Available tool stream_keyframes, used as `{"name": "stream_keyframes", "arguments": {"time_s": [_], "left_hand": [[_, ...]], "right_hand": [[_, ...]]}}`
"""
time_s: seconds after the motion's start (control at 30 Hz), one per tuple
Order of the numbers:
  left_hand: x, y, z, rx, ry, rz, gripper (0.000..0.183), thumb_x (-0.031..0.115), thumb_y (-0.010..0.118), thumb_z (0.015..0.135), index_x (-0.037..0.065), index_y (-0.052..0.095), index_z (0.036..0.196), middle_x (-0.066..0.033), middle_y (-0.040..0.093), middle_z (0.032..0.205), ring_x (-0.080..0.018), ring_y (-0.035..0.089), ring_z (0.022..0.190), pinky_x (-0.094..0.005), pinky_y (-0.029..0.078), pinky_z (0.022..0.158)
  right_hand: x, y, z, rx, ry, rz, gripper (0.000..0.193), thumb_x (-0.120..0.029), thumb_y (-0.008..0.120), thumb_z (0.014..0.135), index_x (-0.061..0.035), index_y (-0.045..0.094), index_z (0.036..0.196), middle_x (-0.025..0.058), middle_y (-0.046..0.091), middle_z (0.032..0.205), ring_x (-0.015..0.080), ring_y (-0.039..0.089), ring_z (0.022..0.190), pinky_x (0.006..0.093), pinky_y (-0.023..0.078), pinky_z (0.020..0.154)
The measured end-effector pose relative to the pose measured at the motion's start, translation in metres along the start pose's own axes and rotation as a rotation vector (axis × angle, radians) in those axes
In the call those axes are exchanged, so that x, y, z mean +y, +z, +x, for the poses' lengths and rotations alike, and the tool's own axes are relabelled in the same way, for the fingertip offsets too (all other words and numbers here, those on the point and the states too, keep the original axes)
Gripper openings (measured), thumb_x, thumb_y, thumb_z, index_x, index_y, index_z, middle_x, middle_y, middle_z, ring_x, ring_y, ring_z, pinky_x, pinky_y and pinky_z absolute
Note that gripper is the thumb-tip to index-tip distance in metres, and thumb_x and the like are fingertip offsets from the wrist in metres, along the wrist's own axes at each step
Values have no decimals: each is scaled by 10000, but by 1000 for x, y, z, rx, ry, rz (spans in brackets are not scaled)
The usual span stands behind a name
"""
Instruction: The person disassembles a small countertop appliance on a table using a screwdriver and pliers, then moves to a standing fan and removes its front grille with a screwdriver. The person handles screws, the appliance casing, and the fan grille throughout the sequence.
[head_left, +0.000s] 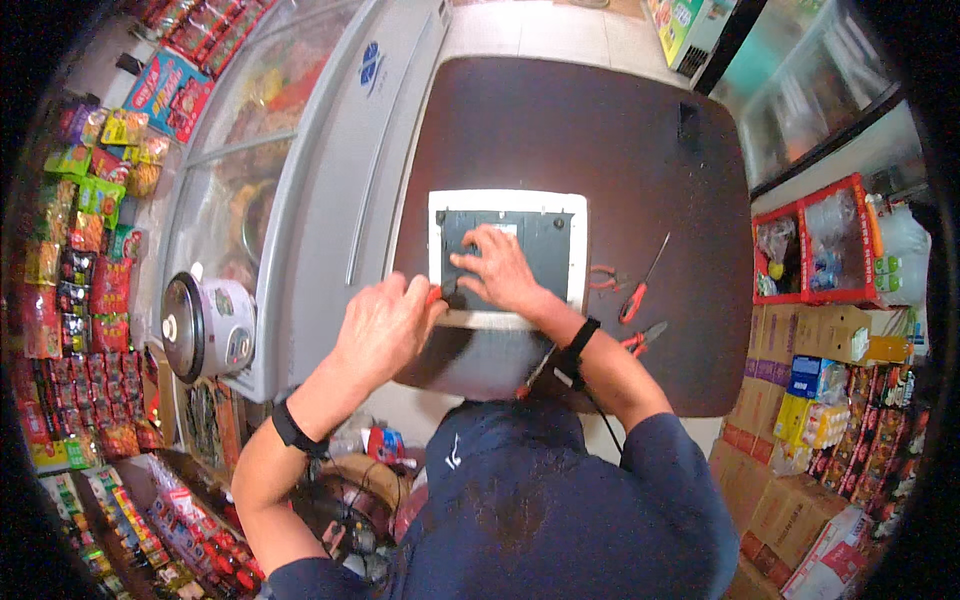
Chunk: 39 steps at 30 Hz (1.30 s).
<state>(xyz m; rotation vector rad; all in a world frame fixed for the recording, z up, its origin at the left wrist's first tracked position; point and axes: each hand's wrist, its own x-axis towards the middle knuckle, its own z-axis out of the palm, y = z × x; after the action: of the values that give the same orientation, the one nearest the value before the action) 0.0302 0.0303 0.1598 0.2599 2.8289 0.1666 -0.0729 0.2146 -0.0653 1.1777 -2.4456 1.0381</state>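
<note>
A flat white-framed appliance (577,240) with a dark grey panel lies on the dark brown table. My left hand (385,325) is closed at its lower left corner, around a red-handled tool (434,294). Most of that tool is hidden by my fingers, so its kind does not show. My right hand (503,272) lies on the grey panel with its fingers spread, thumb side toward the left hand. To the right of the appliance are small red-handled pliers (605,279), a red and black screwdriver (634,300) and a second pair of pliers (646,338).
Another thin tool (535,373) lies by the near table edge (480,385), beneath my right forearm. A grey glass-topped chest freezer (350,190) borders the table's left side, with a rice cooker (208,325) beside it. Cardboard boxes (770,420) and a red crate (812,245) stand right.
</note>
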Motion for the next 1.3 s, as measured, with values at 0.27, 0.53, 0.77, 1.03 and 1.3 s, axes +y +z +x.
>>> {"name": "stream_keyframes", "arguments": {"time_s": [0.27,0.53,0.77,1.03,1.3], "left_hand": [[-4,5,1,213,215,-80,388,71,733,914,86,610,1282,-139,568,1023,-374,609,929,-482,501,785],[-4,-2,5,180,289,28,307,139,726,948,64,594,1214,-155,602,1008,-389,649,973,-510,525,891],[-4,-1,2,-22,37,-95,321,57,697,904,48,601,1211,-181,585,1065,-412,635,989,-501,546,834],[-17,-3,3,138,338,-135,358,191,725,978,70,591,1287,-211,594,1137,-437,692,931,-511,589,801],[6,-4,5,172,60,110,409,312,692,1024,85,521,1318,-172,634,937,-401,715,768,-500,583,606]], "right_hand": [[-1,-1,-1,-31,22,-48,443,-281,885,822,-198,759,1238,143,520,1525,371,437,1482,534,416,1091],[-2,-1,-3,-130,35,-175,551,-386,828,888,-242,674,1398,124,485,1608,330,379,1550,573,378,1096],[-1,-2,-3,-127,30,-191,587,-423,799,916,-241,644,1451,122,485,1608,324,389,1538,577,379,1096],[3,3,-10,-123,-9,-241,595,-438,772,934,-244,619,1475,141,458,1628,337,369,1553,589,391,1086],[-2,-7,-4,-187,17,-214,697,-376,848,855,-233,601,1490,156,440,1645,356,366,1553,571,399,1065]]}}
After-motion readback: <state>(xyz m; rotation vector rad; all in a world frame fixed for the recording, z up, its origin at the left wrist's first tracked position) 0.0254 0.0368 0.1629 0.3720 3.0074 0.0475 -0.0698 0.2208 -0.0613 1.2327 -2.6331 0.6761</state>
